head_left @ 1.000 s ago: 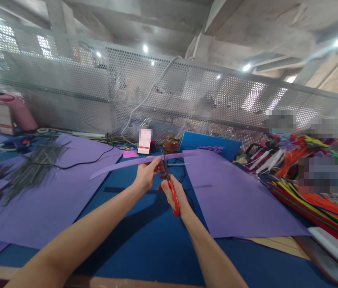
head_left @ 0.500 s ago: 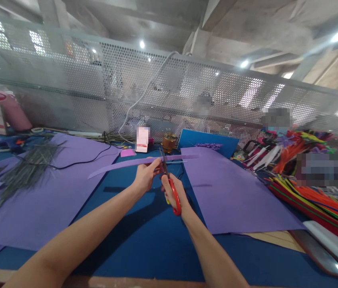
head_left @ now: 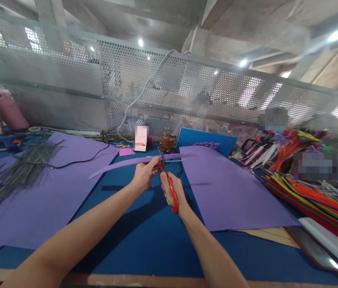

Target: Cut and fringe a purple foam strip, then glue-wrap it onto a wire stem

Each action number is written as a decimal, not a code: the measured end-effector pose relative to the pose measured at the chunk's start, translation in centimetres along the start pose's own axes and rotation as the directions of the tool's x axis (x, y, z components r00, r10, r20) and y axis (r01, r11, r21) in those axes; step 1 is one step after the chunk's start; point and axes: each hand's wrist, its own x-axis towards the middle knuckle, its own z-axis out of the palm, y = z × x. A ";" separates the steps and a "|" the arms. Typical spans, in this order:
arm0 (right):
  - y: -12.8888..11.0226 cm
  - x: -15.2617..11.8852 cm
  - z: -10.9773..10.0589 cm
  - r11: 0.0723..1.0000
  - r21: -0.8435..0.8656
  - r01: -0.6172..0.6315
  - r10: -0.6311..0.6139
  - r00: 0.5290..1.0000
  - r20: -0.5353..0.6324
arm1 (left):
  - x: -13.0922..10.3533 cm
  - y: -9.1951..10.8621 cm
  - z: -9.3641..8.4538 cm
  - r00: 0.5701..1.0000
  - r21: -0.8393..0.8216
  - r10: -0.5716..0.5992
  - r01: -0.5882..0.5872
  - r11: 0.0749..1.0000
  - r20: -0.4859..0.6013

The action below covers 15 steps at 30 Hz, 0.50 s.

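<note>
My left hand [head_left: 145, 174] pinches a long, narrow purple strip [head_left: 115, 165] near its middle, its free end curving down to the left. In my right hand [head_left: 173, 188] are scissors with red handles [head_left: 174, 200], their blades pointing up and away across the strip beside my left fingertips. The strip continues right of the blades, over the edge of a purple sheet [head_left: 235, 188]. Both hands are above the blue table [head_left: 139, 248], close together. Whether the blades are parted is too small to tell.
Another purple sheet [head_left: 46, 200] lies left, bearing thin dark stems [head_left: 28, 168] and a black cable. Behind stand a lit phone [head_left: 141, 138], an amber jar [head_left: 168, 141] and a blue board [head_left: 223, 142]. Colourful pipe cleaners [head_left: 319, 200] lie right, and a perforated metal screen [head_left: 157, 92] spans the back.
The view has shifted slightly. Both hands keep nearly the same pose, with the strip still held and the scissors still across it.
</note>
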 end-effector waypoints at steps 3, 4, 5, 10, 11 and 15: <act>-0.1 0.0 0.0 1.000 0.003 0.001 -0.001 1.000 0.004 | 0.0 0.0 0.0 1.000 0.000 -0.001 0.001 1.000 0.005; -0.1 0.0 0.0 1.000 0.005 0.002 -0.002 1.000 0.006 | 0.0 0.0 -0.1 1.000 -0.001 -0.001 0.001 1.000 0.007; -0.2 0.0 0.0 1.000 0.008 0.003 -0.003 1.000 0.007 | 0.1 0.0 -0.1 1.000 -0.001 -0.001 0.001 1.000 0.009; -0.4 -0.1 0.1 1.000 0.014 0.010 -0.010 1.000 0.015 | 0.1 -0.1 -0.2 1.000 0.004 -0.003 0.003 1.000 0.008; -0.3 -0.1 0.0 1.000 0.011 0.013 -0.013 1.000 0.018 | 0.1 -0.1 -0.3 1.000 0.002 -0.004 0.004 1.000 0.010; -0.2 0.0 0.0 1.000 0.008 0.026 -0.026 0.999 0.019 | 0.1 0.0 -0.3 1.000 -0.030 -0.011 0.011 0.999 0.018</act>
